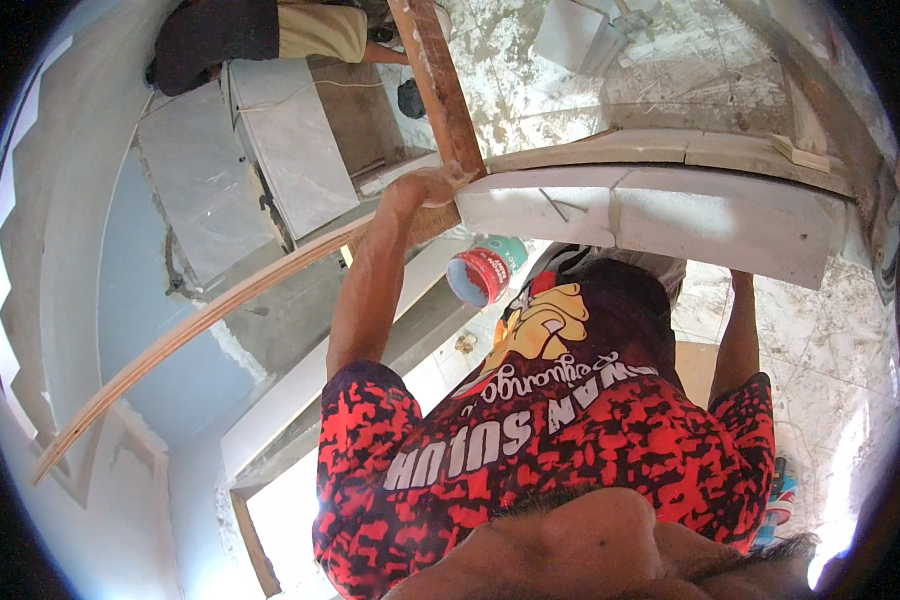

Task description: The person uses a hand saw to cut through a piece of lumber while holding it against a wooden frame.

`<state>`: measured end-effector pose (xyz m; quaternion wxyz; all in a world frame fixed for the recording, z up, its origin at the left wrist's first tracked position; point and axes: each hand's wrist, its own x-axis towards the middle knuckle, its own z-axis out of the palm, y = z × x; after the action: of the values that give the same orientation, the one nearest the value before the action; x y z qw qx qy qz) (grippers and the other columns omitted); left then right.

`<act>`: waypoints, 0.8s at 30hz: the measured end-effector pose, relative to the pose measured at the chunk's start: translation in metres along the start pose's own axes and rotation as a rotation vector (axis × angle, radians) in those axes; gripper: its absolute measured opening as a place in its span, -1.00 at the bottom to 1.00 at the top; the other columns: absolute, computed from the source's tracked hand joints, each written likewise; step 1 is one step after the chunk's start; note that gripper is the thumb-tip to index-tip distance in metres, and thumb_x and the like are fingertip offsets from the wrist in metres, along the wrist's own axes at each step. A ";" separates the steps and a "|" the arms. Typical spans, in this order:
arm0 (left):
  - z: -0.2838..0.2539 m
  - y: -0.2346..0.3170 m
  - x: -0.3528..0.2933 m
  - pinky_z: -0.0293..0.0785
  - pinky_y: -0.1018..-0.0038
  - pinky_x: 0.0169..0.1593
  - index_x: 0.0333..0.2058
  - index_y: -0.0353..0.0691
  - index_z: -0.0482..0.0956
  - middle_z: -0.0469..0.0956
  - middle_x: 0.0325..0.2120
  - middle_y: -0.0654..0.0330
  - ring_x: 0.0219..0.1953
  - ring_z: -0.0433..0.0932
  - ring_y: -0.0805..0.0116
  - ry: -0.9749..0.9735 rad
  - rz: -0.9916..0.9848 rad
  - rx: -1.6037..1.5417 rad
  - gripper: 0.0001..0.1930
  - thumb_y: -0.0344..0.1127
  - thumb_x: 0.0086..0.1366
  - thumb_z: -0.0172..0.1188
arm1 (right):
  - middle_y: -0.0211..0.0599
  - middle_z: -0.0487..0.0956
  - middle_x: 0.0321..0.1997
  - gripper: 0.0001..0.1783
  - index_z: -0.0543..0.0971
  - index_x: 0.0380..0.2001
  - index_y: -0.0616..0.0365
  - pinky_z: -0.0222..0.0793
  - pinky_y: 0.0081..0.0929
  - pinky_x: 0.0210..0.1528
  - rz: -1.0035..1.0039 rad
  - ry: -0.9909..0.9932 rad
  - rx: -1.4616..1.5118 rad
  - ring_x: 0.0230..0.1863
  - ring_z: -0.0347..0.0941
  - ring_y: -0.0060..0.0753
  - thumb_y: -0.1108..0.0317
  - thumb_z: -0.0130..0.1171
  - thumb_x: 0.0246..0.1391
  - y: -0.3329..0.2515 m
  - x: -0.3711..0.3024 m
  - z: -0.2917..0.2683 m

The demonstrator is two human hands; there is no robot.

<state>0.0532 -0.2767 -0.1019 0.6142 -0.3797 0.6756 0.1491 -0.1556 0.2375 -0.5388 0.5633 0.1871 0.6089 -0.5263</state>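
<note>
My left hand [427,188] is at the foot of a reddish-brown wooden post [436,80], its fingers curled against the wood. Just under it is the end of a long, thin plywood strip [205,303] that runs down to the left. From the post rightward stretches a pale grey-white slab [660,215] with a thin dark rod or nail [555,205] on its face. My right hand [741,281] reaches the slab's lower edge, where its fingers are hidden. Between my left forearm and my torso sits a red and teal paint can [487,270].
At the upper left another person [220,40] in a dark top and tan shorts bends near large grey tiles [295,140]. A ledge [730,150] runs behind the slab. Pale boxy pieces [575,38] lie on the stained floor [515,75]. A light blue wall [150,330] stands left.
</note>
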 end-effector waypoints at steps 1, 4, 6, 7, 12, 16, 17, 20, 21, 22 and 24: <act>-0.011 0.012 -0.013 0.09 0.21 0.23 0.16 -0.09 0.19 0.26 0.15 0.03 0.21 0.20 0.04 -0.016 0.000 -0.009 -0.54 -0.31 0.26 -0.14 | -0.41 0.48 -0.46 -0.68 0.47 -0.14 0.10 0.22 -0.59 -0.62 -0.002 0.009 -0.002 -0.58 0.37 -0.51 0.41 0.11 -0.04 0.002 0.001 -0.002; -0.014 0.016 -0.018 0.07 0.21 0.23 0.16 -0.17 0.17 0.27 0.14 -0.04 0.21 0.20 0.01 -0.040 -0.023 -0.059 -0.53 -0.32 0.26 -0.17 | -0.40 0.48 -0.46 -0.68 0.47 -0.14 0.10 0.23 -0.58 -0.61 -0.008 0.015 -0.018 -0.58 0.37 -0.50 0.41 0.11 -0.04 0.002 0.006 -0.002; -0.014 0.019 -0.021 0.06 0.20 0.23 0.15 -0.18 0.17 0.26 0.14 -0.06 0.21 0.19 0.01 -0.038 -0.015 -0.101 -0.55 -0.31 0.27 -0.19 | -0.39 0.48 -0.46 -0.68 0.47 -0.14 0.10 0.23 -0.58 -0.61 -0.014 0.015 -0.027 -0.57 0.37 -0.49 0.42 0.11 -0.05 0.001 0.008 0.000; -0.017 0.024 -0.028 0.06 0.20 0.23 0.15 -0.19 0.17 0.25 0.15 -0.07 0.21 0.19 0.01 -0.032 0.004 -0.124 -0.55 -0.30 0.27 -0.20 | -0.39 0.48 -0.46 -0.67 0.47 -0.14 0.11 0.23 -0.57 -0.60 -0.014 0.017 -0.032 -0.57 0.37 -0.49 0.42 0.11 -0.05 0.000 0.008 0.001; -0.002 0.016 -0.012 0.09 0.18 0.22 0.16 -0.20 0.15 0.24 0.15 -0.09 0.21 0.20 0.00 -0.024 -0.050 -0.105 -0.53 -0.29 0.27 -0.22 | -0.38 0.48 -0.46 -0.67 0.47 -0.14 0.11 0.24 -0.56 -0.59 -0.019 0.007 -0.056 -0.56 0.38 -0.47 0.43 0.12 -0.06 -0.005 0.007 0.002; 0.004 0.016 -0.010 0.13 0.19 0.21 0.17 -0.21 0.15 0.26 0.14 -0.07 0.20 0.22 0.02 0.004 -0.077 -0.073 -0.51 -0.30 0.24 -0.17 | -0.37 0.48 -0.46 -0.66 0.47 -0.14 0.11 0.25 -0.54 -0.58 -0.023 0.008 -0.067 -0.55 0.38 -0.45 0.44 0.12 -0.07 -0.006 0.006 0.004; 0.004 0.017 -0.011 0.14 0.20 0.21 0.17 -0.21 0.15 0.26 0.14 -0.07 0.20 0.22 0.03 0.008 -0.078 -0.063 -0.50 -0.31 0.23 -0.15 | -0.36 0.49 -0.46 -0.66 0.47 -0.14 0.11 0.25 -0.54 -0.57 -0.025 0.009 -0.070 -0.55 0.38 -0.44 0.44 0.12 -0.08 -0.007 0.007 0.004; 0.009 0.011 -0.019 0.21 0.23 0.17 0.13 -0.23 0.23 0.34 0.08 -0.07 0.15 0.30 0.02 0.129 0.005 -0.085 -0.52 -0.32 0.20 -0.09 | -0.36 0.49 -0.46 -0.65 0.47 -0.14 0.12 0.26 -0.53 -0.57 -0.022 0.019 -0.070 -0.54 0.39 -0.43 0.45 0.12 -0.08 -0.006 0.007 0.002; 0.008 0.011 -0.022 0.24 0.23 0.14 0.10 -0.22 0.27 0.38 0.04 -0.07 0.12 0.33 0.02 0.129 -0.016 -0.065 -0.54 -0.31 0.20 -0.07 | -0.35 0.49 -0.46 -0.65 0.47 -0.14 0.12 0.26 -0.52 -0.56 -0.022 0.022 -0.074 -0.54 0.39 -0.43 0.45 0.12 -0.09 -0.006 0.007 0.001; 0.004 0.014 -0.027 0.26 0.23 0.12 0.08 -0.22 0.31 0.42 0.00 -0.06 0.09 0.36 0.03 0.129 -0.036 -0.045 -0.56 -0.31 0.19 -0.06 | -0.35 0.49 -0.46 -0.65 0.47 -0.14 0.12 0.26 -0.52 -0.56 -0.021 0.027 -0.075 -0.53 0.39 -0.42 0.46 0.12 -0.09 -0.007 0.006 -0.001; 0.004 0.013 -0.034 0.31 0.23 0.08 0.02 -0.21 0.39 0.48 -0.08 -0.05 0.03 0.41 0.03 0.162 -0.038 -0.034 -0.60 -0.30 0.18 -0.03 | -0.34 0.49 -0.45 -0.65 0.47 -0.14 0.12 0.27 -0.51 -0.55 -0.020 0.030 -0.080 -0.53 0.39 -0.41 0.46 0.12 -0.09 -0.007 0.006 -0.002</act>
<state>0.0454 -0.2539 -0.0745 0.5537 -0.4137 0.7131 0.1175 -0.1640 0.2346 -0.5414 0.5559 0.1662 0.6397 -0.5041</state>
